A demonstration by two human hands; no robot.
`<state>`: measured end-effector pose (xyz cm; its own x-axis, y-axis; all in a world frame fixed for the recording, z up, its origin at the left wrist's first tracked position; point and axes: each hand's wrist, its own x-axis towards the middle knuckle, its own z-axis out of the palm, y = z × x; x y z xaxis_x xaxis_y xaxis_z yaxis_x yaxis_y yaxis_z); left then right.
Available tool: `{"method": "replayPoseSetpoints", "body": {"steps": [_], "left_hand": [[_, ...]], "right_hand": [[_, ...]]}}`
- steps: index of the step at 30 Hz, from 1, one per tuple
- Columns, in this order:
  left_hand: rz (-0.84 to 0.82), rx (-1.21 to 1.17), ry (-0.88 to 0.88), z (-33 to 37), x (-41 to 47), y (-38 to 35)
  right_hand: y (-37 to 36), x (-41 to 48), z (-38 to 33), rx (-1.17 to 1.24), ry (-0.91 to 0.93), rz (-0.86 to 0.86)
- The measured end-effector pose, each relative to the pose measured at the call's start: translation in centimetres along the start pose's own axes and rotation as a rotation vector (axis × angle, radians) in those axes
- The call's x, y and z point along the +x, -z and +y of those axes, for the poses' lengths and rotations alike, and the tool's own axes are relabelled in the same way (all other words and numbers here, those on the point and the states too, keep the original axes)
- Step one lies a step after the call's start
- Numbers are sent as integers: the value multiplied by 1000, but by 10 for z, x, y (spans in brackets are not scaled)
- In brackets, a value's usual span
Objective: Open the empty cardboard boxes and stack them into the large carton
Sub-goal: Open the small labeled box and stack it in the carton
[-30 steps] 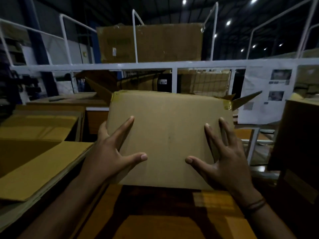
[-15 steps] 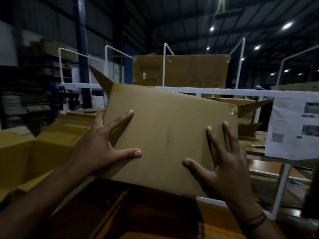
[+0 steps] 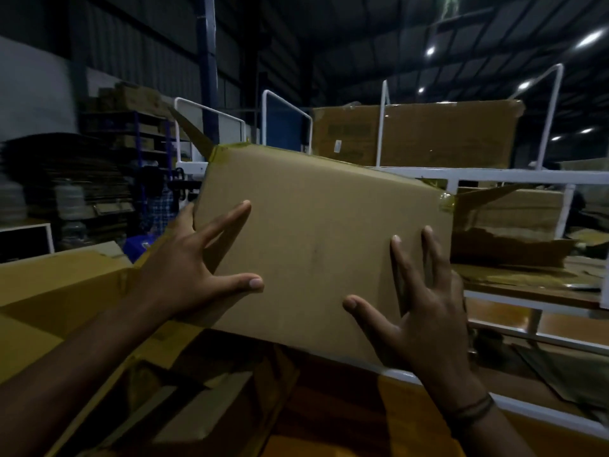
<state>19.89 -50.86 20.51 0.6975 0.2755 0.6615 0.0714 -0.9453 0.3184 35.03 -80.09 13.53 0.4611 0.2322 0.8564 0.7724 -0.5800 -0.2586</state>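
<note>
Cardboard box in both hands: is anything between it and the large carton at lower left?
Nothing visible does. The left hand and right hand carry the cardboard box in the air, and the large carton sits just below and left of it with its flaps open. The carton's inside is too dark to check.

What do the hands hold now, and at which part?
A cardboard box, pressed between flat, spread hands: left hand at its left edge, right hand at its lower right edge.

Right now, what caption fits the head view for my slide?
Left hand and right hand, fingers straight, hold a taped cardboard box up before a white metal rack.
</note>
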Motion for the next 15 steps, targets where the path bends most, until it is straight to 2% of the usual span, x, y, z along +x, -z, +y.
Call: {"method": "replayPoseSetpoints", "body": {"steps": [9, 15], "left_hand": [[-7, 0, 27, -137, 3, 47], [9, -23, 42, -210, 8, 64]], "right_hand": [[-89, 14, -112, -10, 22, 22], [-138, 26, -161, -5, 47, -12]]}}
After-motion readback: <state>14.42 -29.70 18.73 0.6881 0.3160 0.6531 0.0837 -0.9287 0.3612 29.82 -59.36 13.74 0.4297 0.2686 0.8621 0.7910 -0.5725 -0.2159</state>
